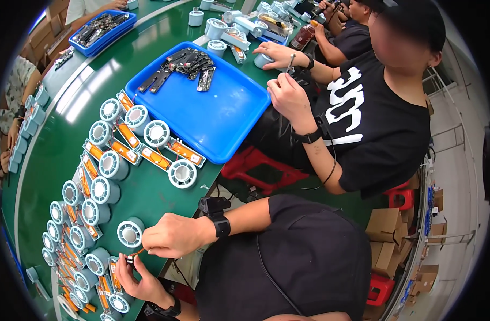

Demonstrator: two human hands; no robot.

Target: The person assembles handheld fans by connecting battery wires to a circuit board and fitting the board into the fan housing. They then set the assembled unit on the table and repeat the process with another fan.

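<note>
My right hand (172, 235) is closed, its fingertips pinching a thin orange-red wire (139, 251). Below it, my left hand (140, 281) holds a small dark part with a pale spot (129, 260) between thumb and fingers; its exact kind is too small to tell. Right beside my right fingertips, a light-blue round housing with a ribbed ring and grey centre (130, 233) rests on the green table (154, 206). Left of my hands lie several similar round housings (96, 212), many joined to open handles with orange cells (154, 158) and loose wires.
A blue tray (202, 123) holds dark circuit boards (189, 63); another blue tray (103, 33) stands farther back. On the right, a co-worker in a black shirt (363, 123) handles a small part. Red stools (261, 168) and cardboard boxes (387, 230) stand beside the table.
</note>
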